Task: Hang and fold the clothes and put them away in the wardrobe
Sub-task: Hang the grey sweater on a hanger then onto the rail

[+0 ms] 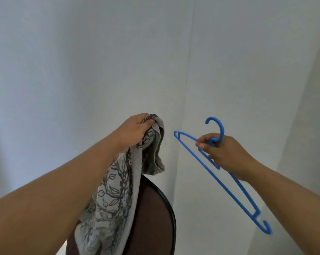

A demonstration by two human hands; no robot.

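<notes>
patterned garment (117,181): soft, limp, light; bunched in closed left hand (135,131), hanging left of centre; best held at neckline. blue hanger (223,183): stiff, light plastic; right hand (223,153) clasped below hook.

A dark brown round-backed chair (151,218) with a black rim stands before a plain white wall (82,61).

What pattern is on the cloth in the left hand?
Dark leafy vine print on pale grey cloth; head view, the only one.
</notes>
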